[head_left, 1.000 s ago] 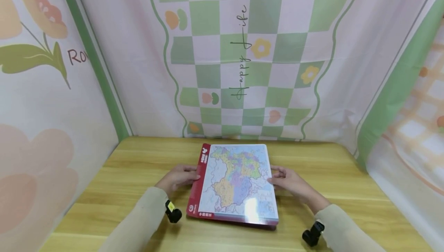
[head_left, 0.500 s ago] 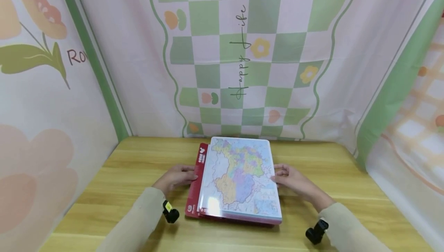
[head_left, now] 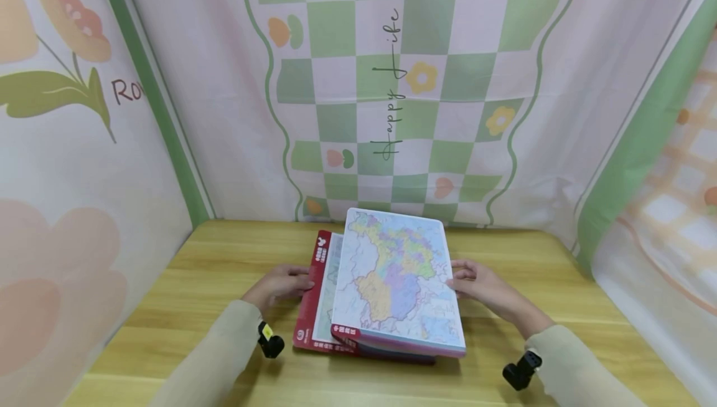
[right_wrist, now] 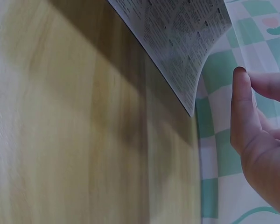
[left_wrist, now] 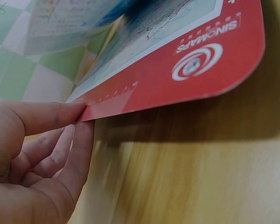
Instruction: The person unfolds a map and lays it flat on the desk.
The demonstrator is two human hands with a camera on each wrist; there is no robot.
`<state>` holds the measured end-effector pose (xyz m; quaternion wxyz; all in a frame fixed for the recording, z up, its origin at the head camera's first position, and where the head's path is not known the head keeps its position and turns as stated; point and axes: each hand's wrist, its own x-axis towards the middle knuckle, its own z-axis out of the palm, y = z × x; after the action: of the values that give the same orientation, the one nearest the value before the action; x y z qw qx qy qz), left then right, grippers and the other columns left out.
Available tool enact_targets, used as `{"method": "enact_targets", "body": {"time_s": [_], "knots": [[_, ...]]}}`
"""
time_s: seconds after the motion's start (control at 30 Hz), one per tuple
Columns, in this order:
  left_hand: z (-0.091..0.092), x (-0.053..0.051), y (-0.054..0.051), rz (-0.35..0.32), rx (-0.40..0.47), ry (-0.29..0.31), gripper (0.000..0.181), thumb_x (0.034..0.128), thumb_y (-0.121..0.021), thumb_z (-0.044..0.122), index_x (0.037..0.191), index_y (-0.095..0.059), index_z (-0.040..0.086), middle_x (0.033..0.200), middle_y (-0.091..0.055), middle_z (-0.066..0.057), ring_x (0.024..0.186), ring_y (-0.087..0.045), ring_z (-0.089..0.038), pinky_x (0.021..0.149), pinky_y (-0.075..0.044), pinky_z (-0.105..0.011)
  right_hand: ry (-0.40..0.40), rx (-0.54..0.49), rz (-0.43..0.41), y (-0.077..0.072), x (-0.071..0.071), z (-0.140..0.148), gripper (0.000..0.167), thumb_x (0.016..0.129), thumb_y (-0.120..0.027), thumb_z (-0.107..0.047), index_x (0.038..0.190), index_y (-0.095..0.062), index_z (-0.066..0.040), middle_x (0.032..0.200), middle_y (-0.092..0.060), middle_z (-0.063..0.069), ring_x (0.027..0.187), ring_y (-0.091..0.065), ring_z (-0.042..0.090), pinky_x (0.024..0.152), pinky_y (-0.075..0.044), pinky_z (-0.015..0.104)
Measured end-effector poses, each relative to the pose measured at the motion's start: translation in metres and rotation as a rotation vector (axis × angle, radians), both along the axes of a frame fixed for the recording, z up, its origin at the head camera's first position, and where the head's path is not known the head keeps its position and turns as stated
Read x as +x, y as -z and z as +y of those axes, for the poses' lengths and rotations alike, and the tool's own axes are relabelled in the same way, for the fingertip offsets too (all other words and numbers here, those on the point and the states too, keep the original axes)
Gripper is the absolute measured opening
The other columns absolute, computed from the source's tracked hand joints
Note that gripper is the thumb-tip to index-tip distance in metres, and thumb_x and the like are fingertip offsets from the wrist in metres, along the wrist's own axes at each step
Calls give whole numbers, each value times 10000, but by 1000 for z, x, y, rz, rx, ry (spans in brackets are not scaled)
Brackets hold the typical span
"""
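Observation:
In the head view, a map sheet point(head_left: 392, 276) with coloured regions lies tilted over a red-edged map sheet point(head_left: 313, 289). My left hand point(head_left: 282, 285) pinches the left edge of the red-edged sheet; the left wrist view shows thumb and finger on its red border point(left_wrist: 149, 95), near a round logo. My right hand point(head_left: 484, 289) pinches the upper map's right edge. In the right wrist view the right hand point(right_wrist: 263, 126) has thumb and finger together on a thin edge, beside a sheet point(right_wrist: 177, 42) printed with small text.
Both sheets are held above a wooden table point(head_left: 213, 270). Behind it hangs a checked green and white curtain point(head_left: 381, 114), with more printed cloth point(head_left: 61, 208) at the left. Black wrist cameras point(head_left: 271, 340) sit at both sleeves.
The upper map has moved right and up with my right hand, uncovering more of the red-edged sheet beneath. My left hand and its sheet have shifted slightly left.

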<state>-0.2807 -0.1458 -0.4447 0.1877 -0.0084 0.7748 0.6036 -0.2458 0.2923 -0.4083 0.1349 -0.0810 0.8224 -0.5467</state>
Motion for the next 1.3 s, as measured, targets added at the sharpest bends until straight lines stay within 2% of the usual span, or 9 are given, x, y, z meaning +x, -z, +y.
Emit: {"method": "enact_targets", "body": {"time_s": [0.13,0.4,0.5,0.73,1.0,1.3], "knots": [[-4,-1,1,7,-14,-15,507,904,-726,124,1347,-564,-62,1214,-660,-171,1050,-669,-275,963,-532,-435,-10,17,11,-3,0,6,703,988,-659,-208,1479,-273,114,1259,-501,253,1090,-605,295,960,-531,452],[-17,-1,3,21,-17,-29,493,913,-714,107,1340,-557,-85,1230,-647,-203,1085,-659,-316,953,-540,-430,-8,25,20,-8,0,12,732,986,-663,-216,1490,-253,122,1286,-479,276,1096,-603,301,966,-526,466],[-21,0,4,25,-25,-33,494,917,-707,102,1346,-551,-88,1227,-649,-204,1089,-658,-321,952,-540,-435,1,26,22,-8,-2,15,734,988,-660,-207,1491,-245,129,1283,-480,276,1083,-608,290,959,-533,450],[-32,1,4,3,-68,-82,502,924,-702,130,1371,-553,-44,1261,-643,-187,1128,-641,-325,992,-506,-475,14,20,30,-10,-3,24,730,989,-659,-206,1486,-248,136,1247,-504,267,1049,-618,278,924,-555,399],[-46,1,1,0,-119,-95,519,928,-702,152,1371,-539,-66,1265,-630,-216,1147,-623,-361,991,-498,-508,4,-27,28,-11,-3,36,702,996,-642,-171,1482,-242,141,1216,-527,244,1002,-624,237,887,-563,353],[-58,2,4,5,-103,-110,497,931,-677,108,1370,-530,-73,1234,-639,-224,1102,-641,-347,977,-506,-505,0,0,37,-10,-2,43,676,996,-645,-180,1469,-280,136,1210,-535,237,1011,-625,243,891,-565,363]]}}
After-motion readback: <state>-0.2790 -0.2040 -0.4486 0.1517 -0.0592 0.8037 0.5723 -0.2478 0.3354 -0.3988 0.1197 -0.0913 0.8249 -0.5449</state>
